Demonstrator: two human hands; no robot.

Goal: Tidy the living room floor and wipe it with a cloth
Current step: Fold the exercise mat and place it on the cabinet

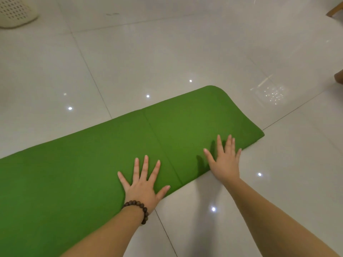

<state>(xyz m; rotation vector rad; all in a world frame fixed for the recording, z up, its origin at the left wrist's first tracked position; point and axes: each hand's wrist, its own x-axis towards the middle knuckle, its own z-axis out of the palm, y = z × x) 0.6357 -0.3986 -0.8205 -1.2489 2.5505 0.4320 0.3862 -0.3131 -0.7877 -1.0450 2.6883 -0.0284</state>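
Observation:
A green mat (78, 164) lies flat on the glossy pale tiled floor (167, 52), running from the lower left to a rounded end at the right. My left hand (143, 184), with a dark bead bracelet on its wrist, presses flat on the mat near its front edge, fingers spread. My right hand (225, 160) lies flat with spread fingers on the mat close to its right end. No cloth is in view.
A cream perforated basket (15, 11) stands at the top left corner. Wooden furniture parts show at the right edge, one (335, 10) at the top and one (339, 76) lower down. Ceiling lights reflect in the tiles.

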